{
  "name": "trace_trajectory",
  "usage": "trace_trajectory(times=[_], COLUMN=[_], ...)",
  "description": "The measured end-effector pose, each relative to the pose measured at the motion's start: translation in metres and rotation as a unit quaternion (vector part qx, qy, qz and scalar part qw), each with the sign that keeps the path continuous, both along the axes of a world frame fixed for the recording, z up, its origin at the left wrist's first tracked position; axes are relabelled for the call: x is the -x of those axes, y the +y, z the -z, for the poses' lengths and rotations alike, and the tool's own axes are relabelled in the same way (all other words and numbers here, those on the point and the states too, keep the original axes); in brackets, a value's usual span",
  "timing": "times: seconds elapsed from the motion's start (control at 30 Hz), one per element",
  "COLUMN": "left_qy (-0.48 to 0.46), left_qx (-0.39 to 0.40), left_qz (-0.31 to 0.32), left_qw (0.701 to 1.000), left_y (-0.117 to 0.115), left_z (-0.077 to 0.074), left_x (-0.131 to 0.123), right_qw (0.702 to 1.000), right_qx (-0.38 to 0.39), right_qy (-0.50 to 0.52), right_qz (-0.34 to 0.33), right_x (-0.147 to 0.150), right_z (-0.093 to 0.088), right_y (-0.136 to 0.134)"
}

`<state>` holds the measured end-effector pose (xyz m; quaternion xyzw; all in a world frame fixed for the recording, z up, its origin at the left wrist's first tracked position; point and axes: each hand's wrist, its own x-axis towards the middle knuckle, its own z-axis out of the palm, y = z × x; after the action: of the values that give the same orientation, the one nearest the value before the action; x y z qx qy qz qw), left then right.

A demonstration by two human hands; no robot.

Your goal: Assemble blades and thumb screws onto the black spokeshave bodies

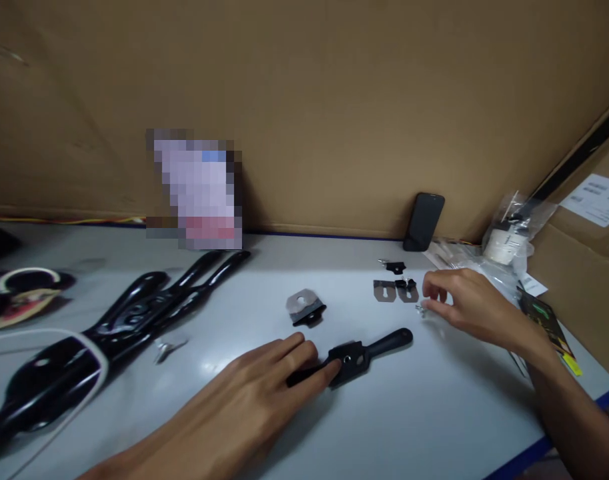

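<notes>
A black two-handled tool body (364,353) lies on the grey table (434,413). My left hand (264,380) rests flat on its near handle, fingers stretched out, one fingertip on the middle block. My right hand (464,303) hovers at the right, fingers pinched on a small silver screw (423,309). Just beyond it lie two small metal plates (395,291) and a black clip (395,268). A metal blade with a black cap (305,307) sits further left.
Several glossy black tool bodies (134,313) are piled at the left beside a white cable (59,333). A black phone (424,221) leans on the cardboard wall. Plastic bags with parts (504,247) and a cardboard box (584,267) stand at the right. A wing screw (168,347) lies loose.
</notes>
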<state>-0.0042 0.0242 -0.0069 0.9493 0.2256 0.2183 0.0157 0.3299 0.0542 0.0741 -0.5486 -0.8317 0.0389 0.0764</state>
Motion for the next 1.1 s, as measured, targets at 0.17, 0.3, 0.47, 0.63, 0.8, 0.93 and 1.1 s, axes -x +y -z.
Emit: trace_trajectory(times=[0.17,0.3,0.47,0.63,0.8,0.93,1.1], left_qy=[-0.021,-0.033,-0.005,-0.008,0.011,0.007,0.010], left_qx=[-0.010,-0.011,-0.043,-0.049,-0.058,-0.076,-0.078], left_qz=[0.001,-0.010,-0.009,-0.012,-0.010,-0.013,-0.014], left_qw=[1.000,0.999,0.999,0.999,0.998,0.997,0.997], left_y=[-0.001,-0.002,-0.002,-0.001,-0.002,-0.003,-0.001], left_z=[0.003,0.006,0.002,0.002,0.003,0.004,0.005], left_x=[-0.002,-0.005,-0.006,-0.006,-0.006,-0.006,-0.005], right_qw=[0.995,0.993,0.989,0.988,0.994,0.994,0.973], right_qx=[0.046,0.045,0.079,0.070,0.022,-0.025,-0.111], right_qy=[-0.060,-0.051,-0.024,-0.066,-0.057,0.011,0.175], right_qz=[-0.059,-0.099,-0.125,-0.117,-0.091,-0.108,-0.101], right_x=[-0.005,0.009,0.005,0.004,0.016,0.016,0.026], right_z=[0.020,0.031,0.028,0.031,0.030,0.030,0.030], right_y=[0.002,-0.001,-0.010,-0.013,-0.006,0.001,-0.005])
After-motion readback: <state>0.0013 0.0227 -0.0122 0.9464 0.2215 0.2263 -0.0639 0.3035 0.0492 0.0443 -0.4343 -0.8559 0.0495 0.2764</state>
